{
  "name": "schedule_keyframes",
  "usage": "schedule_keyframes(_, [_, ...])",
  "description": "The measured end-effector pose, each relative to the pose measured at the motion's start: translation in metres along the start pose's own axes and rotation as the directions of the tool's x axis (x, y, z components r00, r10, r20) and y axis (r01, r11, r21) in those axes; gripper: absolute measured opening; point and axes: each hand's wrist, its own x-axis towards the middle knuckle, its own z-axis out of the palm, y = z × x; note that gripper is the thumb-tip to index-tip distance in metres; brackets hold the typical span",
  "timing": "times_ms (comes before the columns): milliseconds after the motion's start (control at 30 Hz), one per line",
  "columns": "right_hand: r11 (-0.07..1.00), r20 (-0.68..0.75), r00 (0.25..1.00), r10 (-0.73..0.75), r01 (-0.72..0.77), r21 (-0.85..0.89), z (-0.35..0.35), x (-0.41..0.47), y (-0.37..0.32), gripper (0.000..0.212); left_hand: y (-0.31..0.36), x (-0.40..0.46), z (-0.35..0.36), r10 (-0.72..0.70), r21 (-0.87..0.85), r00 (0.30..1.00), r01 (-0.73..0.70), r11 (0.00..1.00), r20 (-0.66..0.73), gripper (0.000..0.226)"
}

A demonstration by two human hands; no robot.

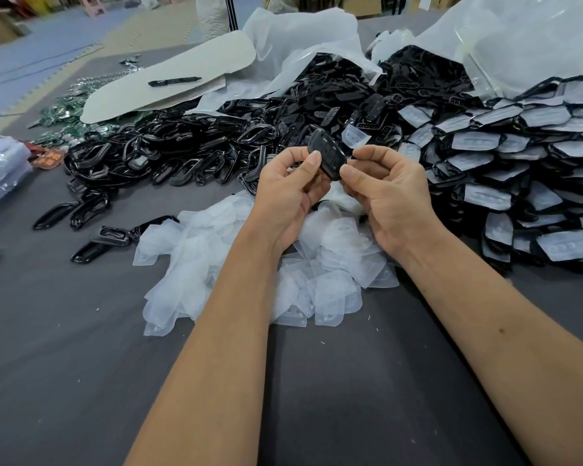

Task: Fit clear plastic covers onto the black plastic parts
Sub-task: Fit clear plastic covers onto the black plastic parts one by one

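Note:
A black plastic part (327, 154) is held up between both hands above the table. My left hand (288, 193) pinches its left side with thumb and curled fingers. My right hand (386, 191) pinches its lower right end. Under the hands lies a heap of clear plastic covers (223, 264). A wide heap of bare black parts (189, 149) lies behind and to the left. To the right is a stack of black parts with clear covers fitted (505, 176).
The work surface is a dark grey cloth (81, 364). Loose black frames (88, 210) lie at the left. Clear plastic bags (519, 42) stand at the back. A black marker (174, 81) rests on a pale board (169, 75). Green circuit boards (68, 109) lie far left.

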Motion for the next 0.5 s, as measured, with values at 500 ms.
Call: schedule_keyframes(500, [0.997,0.073,0.997,0.033,-0.039,0.074,-0.008,-0.001,-0.017,0.024,0.003,-0.003,0.002,0.033,0.032,0.992,-0.037,0.999,0.118,0.011])
